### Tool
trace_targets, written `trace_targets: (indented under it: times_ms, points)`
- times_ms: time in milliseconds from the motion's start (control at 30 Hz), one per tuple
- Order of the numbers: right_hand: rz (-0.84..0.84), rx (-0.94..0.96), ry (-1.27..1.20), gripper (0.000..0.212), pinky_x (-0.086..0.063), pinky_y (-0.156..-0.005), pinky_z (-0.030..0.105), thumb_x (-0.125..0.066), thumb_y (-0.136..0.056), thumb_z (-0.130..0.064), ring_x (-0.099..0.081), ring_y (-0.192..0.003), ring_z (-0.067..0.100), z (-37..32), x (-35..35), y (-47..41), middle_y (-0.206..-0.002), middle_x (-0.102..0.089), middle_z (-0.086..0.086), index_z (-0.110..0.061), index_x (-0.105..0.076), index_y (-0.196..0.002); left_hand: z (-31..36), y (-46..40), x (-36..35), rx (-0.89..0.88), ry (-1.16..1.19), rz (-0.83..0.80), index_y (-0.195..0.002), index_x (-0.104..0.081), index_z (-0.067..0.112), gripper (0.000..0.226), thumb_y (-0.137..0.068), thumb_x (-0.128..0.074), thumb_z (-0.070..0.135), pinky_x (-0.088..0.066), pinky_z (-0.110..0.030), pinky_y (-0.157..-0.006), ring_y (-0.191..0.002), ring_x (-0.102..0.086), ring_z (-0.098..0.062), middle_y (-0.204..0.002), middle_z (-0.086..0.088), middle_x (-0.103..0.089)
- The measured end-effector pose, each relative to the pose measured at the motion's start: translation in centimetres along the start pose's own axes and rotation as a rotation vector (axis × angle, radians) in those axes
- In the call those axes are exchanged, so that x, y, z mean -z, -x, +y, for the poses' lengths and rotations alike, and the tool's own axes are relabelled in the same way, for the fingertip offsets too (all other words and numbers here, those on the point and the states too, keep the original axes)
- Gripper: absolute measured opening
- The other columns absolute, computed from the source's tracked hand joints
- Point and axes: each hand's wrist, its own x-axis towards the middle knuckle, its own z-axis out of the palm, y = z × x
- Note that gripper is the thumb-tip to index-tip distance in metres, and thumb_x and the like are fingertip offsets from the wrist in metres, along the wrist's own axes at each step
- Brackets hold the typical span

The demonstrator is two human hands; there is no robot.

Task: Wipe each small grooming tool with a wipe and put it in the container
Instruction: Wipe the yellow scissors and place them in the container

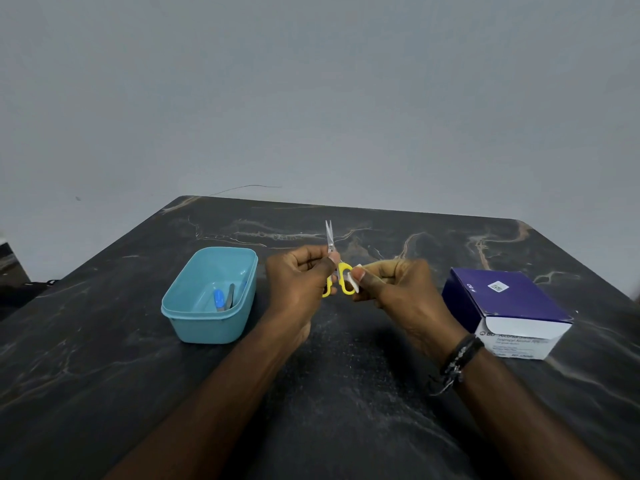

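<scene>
Small scissors (344,277) with yellow handles and thin steel blades point up and away, held above the table's middle. My left hand (301,278) pinches them near the pivot. My right hand (391,285) pinches a small white wipe (354,282) against the right yellow handle loop. To the left stands a light blue plastic container (194,313), open at the top. Inside it lie a blue-handled tool (219,299) and metal tweezers (230,296).
A purple and white box of alcohol swabs (509,306) lies on the dark marble table (346,410) at the right. A grey wall rises behind the table's far edge. A black bracelet sits on my right wrist.
</scene>
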Motion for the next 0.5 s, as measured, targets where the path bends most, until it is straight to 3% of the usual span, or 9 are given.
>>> trace_targets:
  times_ms: [133,400,500]
  points:
    - [-0.005,0.011,0.003,0.017,-0.043,-0.048,0.008,-0.067,-0.089,-0.013,-0.067,-0.056,0.005,0.1,0.0,-0.02,-0.078,-0.075,0.013,0.002,-0.074,-0.087,-0.15,0.11,-0.08,-0.026,-0.024,-0.009,-0.094,-0.071,0.001,0.01,-0.085,-0.07,0.006,-0.052,-0.02,-0.048,-0.05,-0.061,-0.006,-0.069,-0.01,-0.069]
    - [-0.088,-0.007,0.048,0.021,-0.043,-0.047,0.009,-0.068,-0.089,-0.011,-0.067,-0.061,0.016,0.16,0.05,-0.04,-0.082,-0.075,0.018,0.009,-0.073,-0.089,-0.08,-0.09,0.16,-0.027,-0.019,0.002,-0.087,-0.071,0.005,0.002,-0.086,-0.07,0.005,-0.052,-0.022,-0.047,-0.05,-0.06,-0.007,-0.068,-0.01,-0.069]
    - [-0.067,0.019,0.059,0.018,-0.054,-0.056,0.016,-0.069,-0.088,-0.012,-0.071,-0.066,0.017,0.39,0.09,-0.1,-0.078,-0.076,0.014,0.005,-0.074,-0.086,-0.17,-0.08,0.43,0.013,-0.079,-0.073,-0.089,-0.072,0.002,0.006,-0.085,-0.07,0.005,-0.053,-0.025,-0.049,-0.054,-0.063,-0.012,-0.07,-0.011,-0.07]
